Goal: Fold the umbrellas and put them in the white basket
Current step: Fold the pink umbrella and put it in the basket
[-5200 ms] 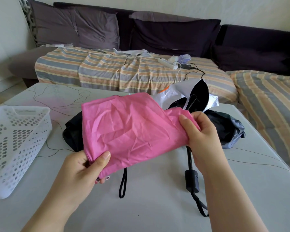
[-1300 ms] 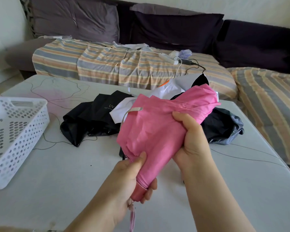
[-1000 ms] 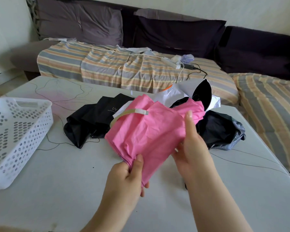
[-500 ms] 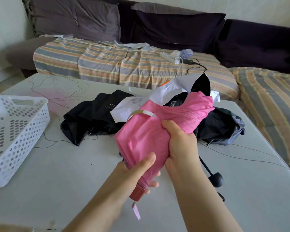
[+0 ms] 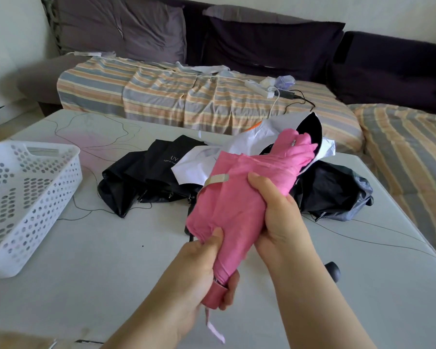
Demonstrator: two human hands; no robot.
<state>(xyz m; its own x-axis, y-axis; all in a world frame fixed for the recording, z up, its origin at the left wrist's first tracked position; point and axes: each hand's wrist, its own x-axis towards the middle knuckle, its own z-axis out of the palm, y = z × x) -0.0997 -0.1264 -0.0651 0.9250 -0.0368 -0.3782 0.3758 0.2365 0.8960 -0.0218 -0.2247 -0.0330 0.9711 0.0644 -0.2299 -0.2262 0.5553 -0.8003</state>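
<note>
I hold a pink umbrella (image 5: 239,197) slanted above the grey table, its fabric gathered into a loose roll with a pale strap on its side. My left hand (image 5: 204,268) grips the pink handle end. My right hand (image 5: 275,212) grips the rolled fabric at the middle. Behind it lie a black umbrella (image 5: 149,180), a white umbrella with a black lining (image 5: 262,139) and a dark grey umbrella (image 5: 337,192), all loosely collapsed. The white perforated basket (image 5: 28,197) stands at the table's left edge and holds nothing I can see.
A black umbrella handle (image 5: 334,270) peeks out beside my right forearm. Behind the table (image 5: 86,273) runs a sofa with striped covers (image 5: 174,91), dark cushions, a white power strip (image 5: 259,88) and cables. A second striped seat (image 5: 413,152) is on the right.
The pink fabric went from a flat spread sheet to a gathered roll. Over the last second my right hand closed round it again and the roll tightened while my left hand kept the handle end.
</note>
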